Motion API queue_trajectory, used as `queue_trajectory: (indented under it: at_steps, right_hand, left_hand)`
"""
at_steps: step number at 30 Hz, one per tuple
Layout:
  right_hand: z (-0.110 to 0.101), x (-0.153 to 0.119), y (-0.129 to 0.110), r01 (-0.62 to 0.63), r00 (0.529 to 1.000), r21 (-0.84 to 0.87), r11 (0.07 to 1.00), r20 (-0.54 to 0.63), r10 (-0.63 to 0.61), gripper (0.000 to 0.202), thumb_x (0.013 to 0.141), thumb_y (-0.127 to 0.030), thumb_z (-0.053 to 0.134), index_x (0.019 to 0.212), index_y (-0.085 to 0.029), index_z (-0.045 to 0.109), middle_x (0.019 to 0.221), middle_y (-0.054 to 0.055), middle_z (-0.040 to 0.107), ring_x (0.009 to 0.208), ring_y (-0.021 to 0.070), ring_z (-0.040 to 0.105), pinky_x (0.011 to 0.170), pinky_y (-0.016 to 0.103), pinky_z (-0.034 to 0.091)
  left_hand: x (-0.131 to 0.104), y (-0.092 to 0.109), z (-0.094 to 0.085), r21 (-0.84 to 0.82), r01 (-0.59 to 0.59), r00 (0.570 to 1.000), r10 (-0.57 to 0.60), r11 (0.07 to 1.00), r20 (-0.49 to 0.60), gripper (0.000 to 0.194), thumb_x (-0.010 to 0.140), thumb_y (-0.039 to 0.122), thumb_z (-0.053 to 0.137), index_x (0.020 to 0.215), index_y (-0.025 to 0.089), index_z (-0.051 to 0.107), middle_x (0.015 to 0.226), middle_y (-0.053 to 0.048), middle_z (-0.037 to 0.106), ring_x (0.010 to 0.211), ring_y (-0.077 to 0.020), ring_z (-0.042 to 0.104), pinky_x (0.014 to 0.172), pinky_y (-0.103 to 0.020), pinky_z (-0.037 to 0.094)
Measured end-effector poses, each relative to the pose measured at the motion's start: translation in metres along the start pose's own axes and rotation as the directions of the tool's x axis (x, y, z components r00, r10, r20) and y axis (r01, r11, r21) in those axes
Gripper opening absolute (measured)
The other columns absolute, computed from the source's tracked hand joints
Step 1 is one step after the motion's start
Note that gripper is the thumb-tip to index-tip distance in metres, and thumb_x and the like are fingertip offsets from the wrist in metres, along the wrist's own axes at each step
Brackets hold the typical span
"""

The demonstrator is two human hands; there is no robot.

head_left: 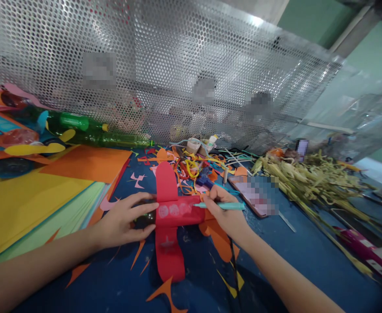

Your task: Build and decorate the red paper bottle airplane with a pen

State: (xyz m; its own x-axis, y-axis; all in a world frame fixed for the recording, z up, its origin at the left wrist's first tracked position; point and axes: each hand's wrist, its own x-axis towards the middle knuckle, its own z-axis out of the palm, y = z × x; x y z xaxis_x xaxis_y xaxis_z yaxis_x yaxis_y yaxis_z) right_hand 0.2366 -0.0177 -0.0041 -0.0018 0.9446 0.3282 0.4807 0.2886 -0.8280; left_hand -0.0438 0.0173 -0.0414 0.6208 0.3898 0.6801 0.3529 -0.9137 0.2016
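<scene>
A red paper plane (169, 256) with two rounded wings lies in the middle of the blue table, wrapped round what looks like a dark bottle (145, 219). Pale circles are drawn along its body and a star on the near wing. My left hand (129, 217) grips the bottle's left end, thumb on the near side and fingers on the far side. In my right hand (222, 211) is a light-blue pen (233, 206), pinched between thumb and fingers, its tip at the red body near the drawn circles.
Coloured paper sheets (31, 204) are stacked at the left. Paper scraps (191, 167), two small cups (193, 145) and a phone (254, 195) lie beyond the plane. Dried husks (308, 174) and a magenta tool (363, 248) are at the right. A perforated metal screen (165, 65) stands behind.
</scene>
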Motion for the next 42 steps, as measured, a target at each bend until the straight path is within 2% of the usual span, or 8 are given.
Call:
queue_trajectory:
  at_steps: [3, 8, 13, 18, 24, 31, 35, 42]
  right_hand:
    - [0.0, 0.0003, -0.0029, -0.005, 0.999, -0.032, 0.999, -0.039, 0.004, 0.033, 0.083, -0.028, 0.052, 0.06, -0.022, 0.03, 0.054, -0.007, 0.026, 0.051, 0.0103, 0.024, 0.048, 0.024, 0.023]
    - [-0.0002, 0.0003, -0.0025, 0.004, 0.999, 0.016, 1.0, 0.036, -0.004, 0.03, 0.084, -0.029, 0.052, 0.062, -0.022, 0.032, 0.055, -0.007, 0.03, 0.05, 0.0101, 0.027, 0.047, 0.024, 0.024]
    - [-0.0003, 0.0, 0.0007, 0.027, 0.998, -0.07, 0.997, -0.046, -0.031, 0.032, 0.082, -0.024, 0.052, 0.06, -0.022, 0.029, 0.056, -0.007, 0.025, 0.052, 0.0101, 0.024, 0.048, 0.024, 0.022]
    - [-0.0019, 0.0008, -0.0028, 0.03, 0.998, -0.087, 0.996, -0.052, -0.034, 0.031, 0.081, -0.023, 0.05, 0.06, -0.022, 0.028, 0.055, -0.007, 0.026, 0.051, 0.0097, 0.024, 0.047, 0.024, 0.022]
    - [-0.0032, 0.0001, -0.0051, -0.023, 1.0, -0.016, 1.0, -0.022, 0.022, 0.031, 0.081, -0.026, 0.05, 0.06, -0.022, 0.028, 0.052, -0.008, 0.027, 0.049, 0.0093, 0.025, 0.045, 0.024, 0.023]
    - [-0.0014, -0.0011, -0.0013, -0.03, 0.998, 0.048, 0.998, 0.05, 0.027, 0.03, 0.084, -0.03, 0.053, 0.062, -0.022, 0.033, 0.053, -0.007, 0.033, 0.048, 0.0093, 0.031, 0.046, 0.023, 0.027]
    - [-0.0007, -0.0015, -0.0002, -0.025, 0.996, 0.035, 0.999, 0.082, 0.022, 0.027, 0.084, -0.03, 0.053, 0.064, -0.022, 0.037, 0.054, -0.007, 0.037, 0.049, 0.0096, 0.034, 0.048, 0.023, 0.029]
    - [0.0001, -0.0021, -0.0027, -0.011, 0.998, 0.005, 1.0, 0.061, 0.011, 0.028, 0.085, -0.031, 0.053, 0.064, -0.022, 0.037, 0.054, -0.007, 0.037, 0.05, 0.01, 0.033, 0.049, 0.023, 0.029]
  left_hand:
    - [0.0001, 0.0, 0.0007, 0.004, 0.008, 1.0, -0.008, 1.0, -0.005, 0.037, 0.081, 0.021, 0.06, 0.117, 0.019, 0.055, 0.116, -0.013, 0.057, 0.105, -0.0224, 0.061, 0.083, -0.031, 0.055]
    - [-0.0017, -0.0013, 0.0017, 0.0, 0.011, 1.0, -0.011, 1.0, 0.0, 0.038, 0.08, 0.021, 0.061, 0.118, 0.02, 0.055, 0.116, -0.012, 0.057, 0.106, -0.0222, 0.061, 0.084, -0.031, 0.055]
    - [-0.002, -0.002, 0.0018, -0.003, 0.019, 1.0, -0.019, 1.0, 0.013, 0.039, 0.082, 0.022, 0.06, 0.12, 0.021, 0.053, 0.118, -0.012, 0.056, 0.108, -0.0219, 0.059, 0.085, -0.032, 0.055]
    - [-0.0008, 0.0001, 0.0004, 0.002, 0.015, 1.0, -0.015, 1.0, -0.005, 0.038, 0.081, 0.022, 0.061, 0.118, 0.021, 0.055, 0.116, -0.012, 0.057, 0.106, -0.0221, 0.061, 0.083, -0.031, 0.055]
    - [-0.0004, 0.0004, 0.0, -0.001, 0.013, 1.0, -0.013, 1.0, -0.007, 0.038, 0.081, 0.022, 0.06, 0.119, 0.022, 0.054, 0.116, -0.012, 0.057, 0.104, -0.0221, 0.062, 0.082, -0.032, 0.056]
    - [-0.0005, 0.0003, -0.0005, -0.002, 0.005, 1.0, -0.005, 1.0, -0.009, 0.037, 0.081, 0.022, 0.06, 0.118, 0.022, 0.054, 0.115, -0.012, 0.057, 0.105, -0.022, 0.061, 0.083, -0.032, 0.056]
    - [0.0004, 0.0003, -0.0003, 0.003, 0.008, 1.0, -0.008, 1.0, 0.002, 0.037, 0.082, 0.022, 0.059, 0.118, 0.021, 0.054, 0.116, -0.012, 0.056, 0.106, -0.0214, 0.06, 0.084, -0.031, 0.055]
    - [-0.0001, 0.0, 0.0002, -0.006, 0.012, 1.0, -0.012, 1.0, 0.005, 0.039, 0.082, 0.022, 0.059, 0.12, 0.022, 0.051, 0.117, -0.012, 0.056, 0.107, -0.0215, 0.06, 0.084, -0.032, 0.055]
